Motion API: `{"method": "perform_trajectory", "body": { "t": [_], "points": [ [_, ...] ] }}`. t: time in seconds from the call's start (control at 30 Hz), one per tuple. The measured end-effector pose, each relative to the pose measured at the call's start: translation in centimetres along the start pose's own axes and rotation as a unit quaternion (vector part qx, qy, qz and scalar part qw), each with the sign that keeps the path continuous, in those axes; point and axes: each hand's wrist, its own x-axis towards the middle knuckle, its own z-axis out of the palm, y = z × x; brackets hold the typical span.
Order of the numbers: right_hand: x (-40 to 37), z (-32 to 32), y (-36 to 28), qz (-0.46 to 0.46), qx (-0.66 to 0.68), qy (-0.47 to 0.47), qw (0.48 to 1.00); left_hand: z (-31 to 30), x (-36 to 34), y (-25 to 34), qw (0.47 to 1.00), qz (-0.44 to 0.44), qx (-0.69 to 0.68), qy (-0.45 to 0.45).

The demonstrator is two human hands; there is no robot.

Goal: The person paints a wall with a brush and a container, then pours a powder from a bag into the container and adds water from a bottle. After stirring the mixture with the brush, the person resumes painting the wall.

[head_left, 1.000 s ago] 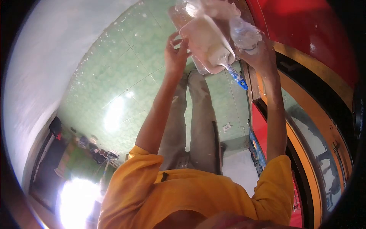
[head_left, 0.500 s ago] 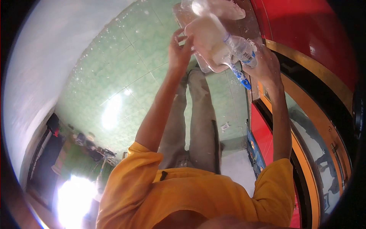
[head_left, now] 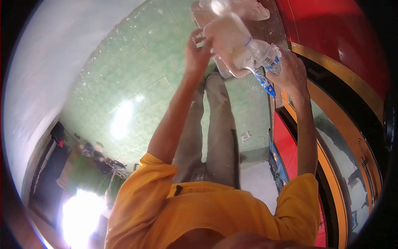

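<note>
A clear plastic bottle [head_left: 265, 54] with a blue-and-white label is in my right hand [head_left: 292, 74]. My fingers wrap its base, and it lies tilted with its neck over a pale rectangular plastic tub [head_left: 226, 35]. Whitish, cloudy material is in the tub; whether anything flows from the bottle I cannot make out. At the tub's left edge, my left hand [head_left: 200, 52] grips the rim with curved fingers and thumb. A brush with a blue handle [head_left: 264, 83], smeared white, leans out over the tub's near edge, its head inside.
Behind the tub, a whitish plastic bag [head_left: 251, 9] rests on a brown surface [head_left: 275, 29] spotted white. A red panel [head_left: 327, 33] and orange-framed glass stand at the right. White specks dot the green tiled floor [head_left: 155, 54].
Both hands, the bottle, the tub and the brush appear a few pixels further right in the view. Both grips look the same.
</note>
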Motion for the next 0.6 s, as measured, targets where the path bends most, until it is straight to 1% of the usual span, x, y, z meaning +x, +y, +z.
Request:
{"method": "perform_trajectory", "body": {
  "t": [0.13, 0.6],
  "points": [
    [-0.26, 0.27, 0.05, -0.013, -0.005, 0.019, 1.000, -0.05, 0.07, 0.04, 1.000, -0.002, 0.002, 0.000],
    [-0.48, 0.09, -0.12, 0.002, -0.007, 0.010, 1.000, -0.16, 0.21, -0.04, 1.000, 0.002, 0.011, -0.003]
  ]
}}
